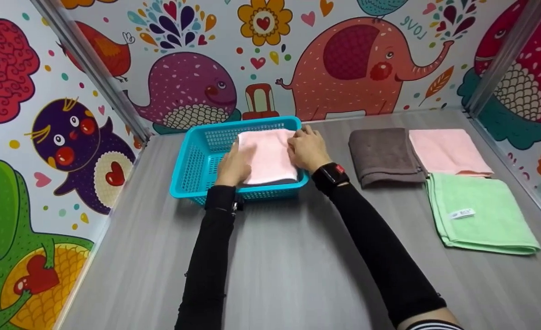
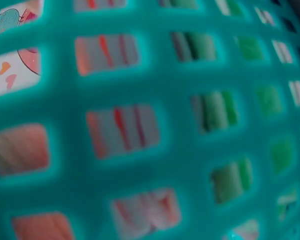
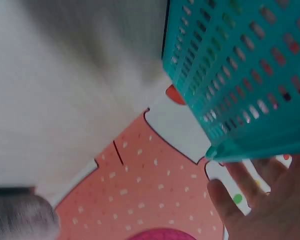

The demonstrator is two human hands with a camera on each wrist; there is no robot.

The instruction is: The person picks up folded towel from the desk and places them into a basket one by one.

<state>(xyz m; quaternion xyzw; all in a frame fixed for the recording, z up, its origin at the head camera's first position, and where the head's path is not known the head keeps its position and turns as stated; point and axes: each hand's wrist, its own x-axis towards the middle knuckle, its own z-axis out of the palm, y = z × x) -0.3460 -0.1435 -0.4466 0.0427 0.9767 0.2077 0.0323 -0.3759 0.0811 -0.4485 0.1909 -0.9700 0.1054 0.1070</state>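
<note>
A folded pink towel [image 1: 270,153] lies in the right part of a turquoise mesh basket [image 1: 183,165]. A dark strip shows under its front edge. My left hand [image 1: 235,166] is over the towel's left side, its fingers slightly blurred and reaching onto the cloth. At the basket's right rim, my right hand [image 1: 309,147] has its fingertips at the towel's right edge. In the right wrist view, that hand [image 3: 270,200] reaches over the rim with fingers apart. Basket mesh [image 2: 175,80] fills the left wrist view, with bits of hand visible through the holes.
To the right on the grey table [image 1: 270,266] lie a folded brown towel [image 1: 385,153], another folded pink towel [image 1: 449,151] and a folded green towel [image 1: 483,213] with a white label. Cartoon-printed walls [image 1: 270,59] enclose the back and both sides.
</note>
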